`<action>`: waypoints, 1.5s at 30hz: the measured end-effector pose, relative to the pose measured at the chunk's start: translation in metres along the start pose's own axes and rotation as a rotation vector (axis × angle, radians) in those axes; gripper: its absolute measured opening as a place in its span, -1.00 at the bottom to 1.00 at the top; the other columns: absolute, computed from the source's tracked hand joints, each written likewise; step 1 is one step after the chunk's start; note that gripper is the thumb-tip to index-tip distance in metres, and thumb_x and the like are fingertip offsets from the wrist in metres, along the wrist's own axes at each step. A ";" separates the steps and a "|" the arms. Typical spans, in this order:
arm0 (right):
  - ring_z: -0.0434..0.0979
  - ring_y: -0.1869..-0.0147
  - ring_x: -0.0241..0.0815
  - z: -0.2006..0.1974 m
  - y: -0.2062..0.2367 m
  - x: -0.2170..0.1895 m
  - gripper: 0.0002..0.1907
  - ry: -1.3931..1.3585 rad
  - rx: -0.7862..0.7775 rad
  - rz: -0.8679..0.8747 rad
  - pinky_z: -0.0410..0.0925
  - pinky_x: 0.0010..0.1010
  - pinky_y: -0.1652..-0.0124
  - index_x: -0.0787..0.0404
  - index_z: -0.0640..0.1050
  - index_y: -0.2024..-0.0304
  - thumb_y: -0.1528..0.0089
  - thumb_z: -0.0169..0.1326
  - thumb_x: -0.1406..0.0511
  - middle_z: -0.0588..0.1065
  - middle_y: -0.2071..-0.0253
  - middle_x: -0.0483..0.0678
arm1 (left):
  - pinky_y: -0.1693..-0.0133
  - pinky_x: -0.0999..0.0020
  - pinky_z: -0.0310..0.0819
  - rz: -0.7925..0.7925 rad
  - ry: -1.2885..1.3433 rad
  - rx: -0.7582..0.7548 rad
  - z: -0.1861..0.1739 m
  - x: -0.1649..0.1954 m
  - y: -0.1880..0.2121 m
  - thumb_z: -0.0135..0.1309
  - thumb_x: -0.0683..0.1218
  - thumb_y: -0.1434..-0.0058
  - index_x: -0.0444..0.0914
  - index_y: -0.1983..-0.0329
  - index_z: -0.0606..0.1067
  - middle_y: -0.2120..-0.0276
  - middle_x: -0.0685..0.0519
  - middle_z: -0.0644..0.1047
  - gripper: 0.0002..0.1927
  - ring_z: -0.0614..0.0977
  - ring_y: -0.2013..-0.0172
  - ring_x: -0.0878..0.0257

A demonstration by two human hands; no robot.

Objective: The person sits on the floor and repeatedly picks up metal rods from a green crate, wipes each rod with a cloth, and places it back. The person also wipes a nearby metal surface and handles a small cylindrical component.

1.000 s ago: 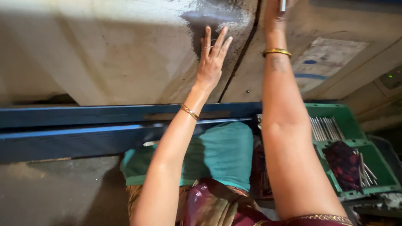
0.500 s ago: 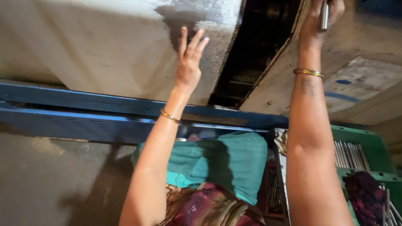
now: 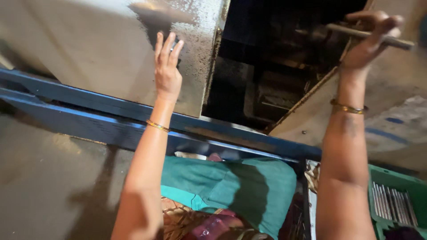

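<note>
The dark gap [image 3: 275, 66] between the grey panel [image 3: 89, 49] and the right panel [image 3: 391, 111] is now wider than before. The right hand [image 3: 367, 42], gripping a metal rod [image 3: 369, 36], sits further right.

A blue steel frame [image 3: 111, 120] is seen running across the view above a grey concrete floor [image 3: 49, 178]. A teal cloth [image 3: 240, 186] is laid just below the frame. A green crate [image 3: 391, 200] is set at the right, and thin metal rods [image 3: 393, 204] are laid inside it.
</note>
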State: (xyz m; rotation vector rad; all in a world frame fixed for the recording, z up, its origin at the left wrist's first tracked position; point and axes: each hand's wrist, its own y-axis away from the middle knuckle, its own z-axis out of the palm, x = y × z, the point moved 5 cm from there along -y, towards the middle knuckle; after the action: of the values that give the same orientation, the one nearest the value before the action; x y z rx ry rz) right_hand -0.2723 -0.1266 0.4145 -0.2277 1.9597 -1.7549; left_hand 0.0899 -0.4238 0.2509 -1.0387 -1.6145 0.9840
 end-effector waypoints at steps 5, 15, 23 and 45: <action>0.32 0.35 -0.32 0.114 0.022 0.031 -0.39 -0.186 -0.285 0.442 0.21 -0.46 0.29 0.24 0.67 0.01 -0.55 -0.23 -0.06 0.41 0.39 -0.15 | -0.49 0.11 0.22 -0.007 -0.040 0.016 -0.011 -0.024 -0.002 -0.08 -0.49 -0.31 -0.14 -0.35 0.46 -0.43 0.05 0.34 -0.38 0.21 -0.50 -0.03; 0.53 -0.10 -0.12 0.325 0.115 0.166 -0.35 -1.146 0.202 1.182 0.50 -0.26 0.04 -0.20 0.20 -0.43 -0.32 -0.14 -0.13 0.46 -0.28 -0.04 | -0.45 0.09 0.28 -0.017 -0.107 0.043 -0.016 -0.063 0.004 -0.04 -0.46 -0.31 -0.14 -0.31 0.49 -0.39 0.01 0.37 -0.42 0.29 -0.46 -0.08; 0.19 -0.01 0.04 0.400 0.116 0.169 -0.40 -0.839 0.026 1.122 0.15 -0.04 0.04 -0.05 0.39 -0.57 -0.52 0.05 -0.02 0.26 0.03 0.02 | -0.42 0.07 0.33 -0.020 -0.145 0.061 -0.019 -0.076 0.007 -0.02 -0.45 -0.32 -0.14 -0.28 0.51 -0.34 -0.02 0.40 -0.46 0.33 -0.44 -0.09; 0.54 0.48 -0.19 0.368 0.117 0.217 -0.14 -0.849 0.468 1.220 0.49 -0.45 0.48 0.32 0.41 0.12 -0.16 -0.24 -0.34 0.55 0.30 0.14 | -0.43 0.05 0.33 -0.011 -0.121 0.078 -0.018 -0.080 0.005 -0.02 -0.45 -0.34 -0.15 -0.25 0.53 -0.33 -0.02 0.40 -0.49 0.35 -0.43 -0.10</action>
State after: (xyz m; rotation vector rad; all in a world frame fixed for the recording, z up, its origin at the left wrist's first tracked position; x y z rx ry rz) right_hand -0.2652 -0.5287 0.2294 0.3023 0.6947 -0.9389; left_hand 0.1240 -0.4953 0.2274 -0.9314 -1.6644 1.1121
